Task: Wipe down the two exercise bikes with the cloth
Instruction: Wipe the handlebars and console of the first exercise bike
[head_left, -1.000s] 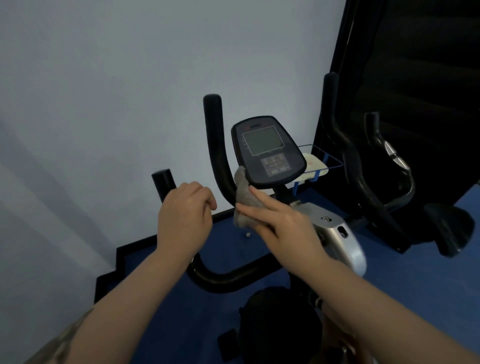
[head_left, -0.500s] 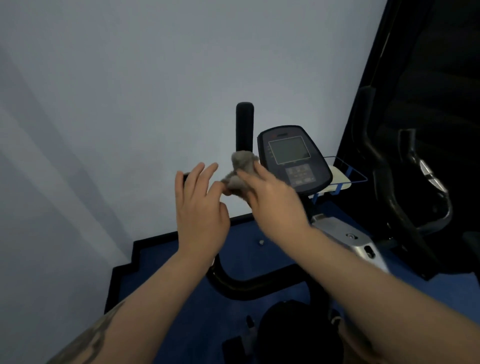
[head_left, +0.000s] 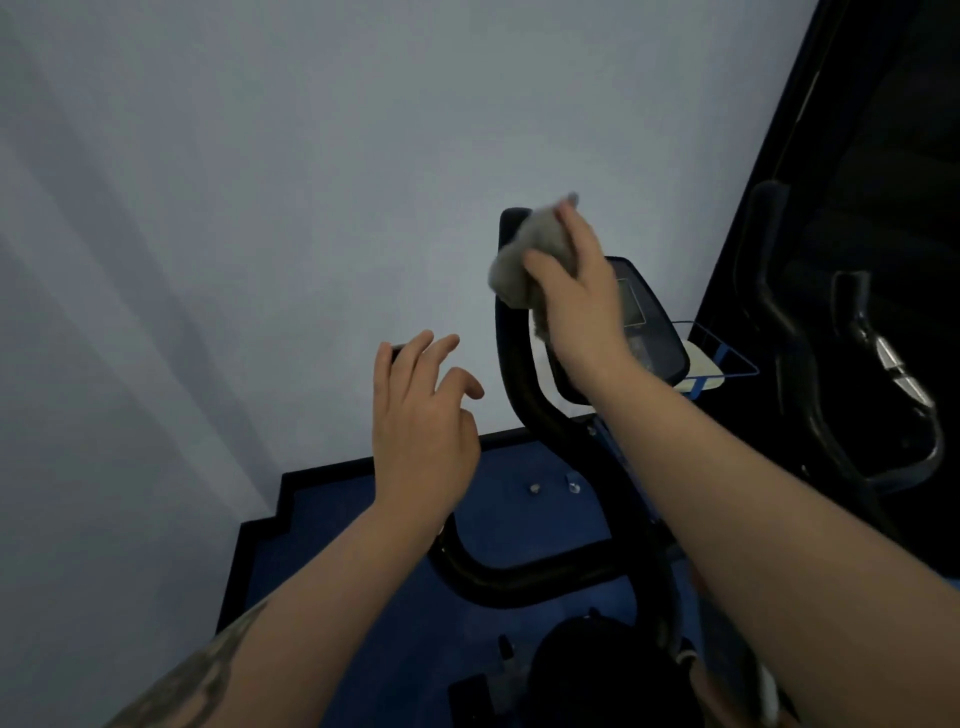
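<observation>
The right hand (head_left: 576, 291) clutched the grey cloth (head_left: 524, 265), bunched in its fingers and pressed against the top of the near bike's upright handlebar (head_left: 511, 358); the console (head_left: 649, 322) sat just behind that hand, partly hidden by it; the left hand (head_left: 421, 421) hovered with fingers spread wide, holding nothing, in front of the other handlebar end (head_left: 397, 349); the second bike (head_left: 810, 364) stood at the right by the dark wall, near a blue wire basket (head_left: 727, 358).
</observation>
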